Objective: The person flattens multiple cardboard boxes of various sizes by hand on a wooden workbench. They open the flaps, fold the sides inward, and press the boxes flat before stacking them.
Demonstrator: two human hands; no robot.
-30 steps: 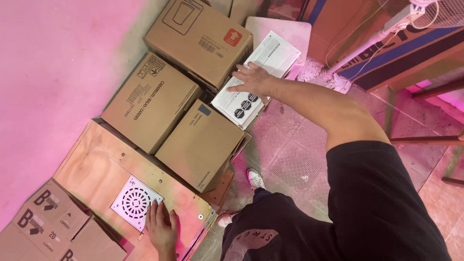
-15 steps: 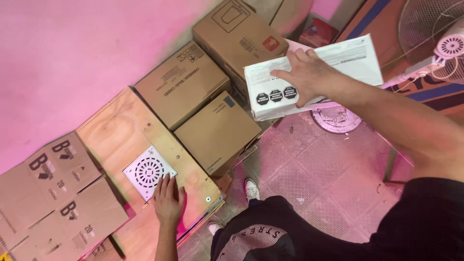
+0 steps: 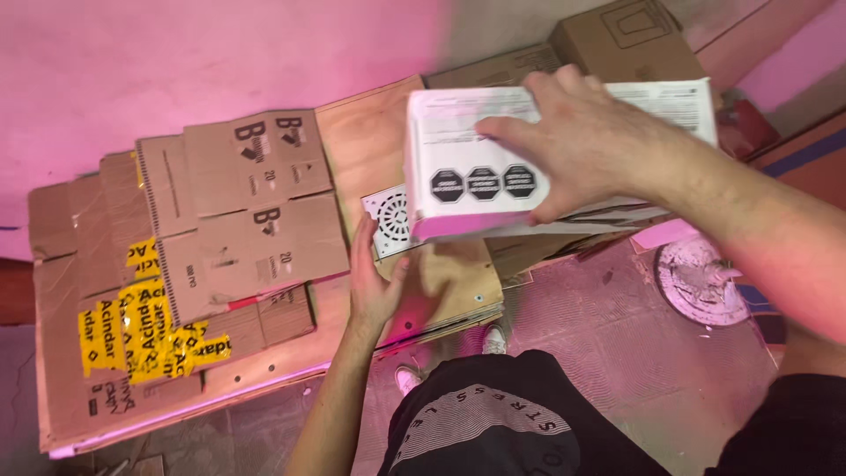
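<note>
A long white rectangular cardboard carton with a row of three black octagonal marks on its side [image 3: 564, 159] hangs in the air over the work area, gripped from above by the right hand [image 3: 586, 141]. The fingers are spread across its top face and the thumb wraps the near side, so the hand is clamped on the carton and carries all its weight. It sits tilted slightly, just above a square white perforated grille plate with a round hole pattern [image 3: 388, 220], hiding most of it.

The left hand [image 3: 379, 286] lies flat and open, fingers together, just beside the grille on a pale plywood board [image 3: 361, 150]; it seems to be steadying the plate or the board rather than gripping anything.

Left of the board lie flattened brown corrugated cardboard sheets with yellow tape [image 3: 176, 291]. Closed brown cardboard boxes [image 3: 626, 40] stand behind the carton. A round white fan base [image 3: 701, 282] rests on the tiled floor to the right.
</note>
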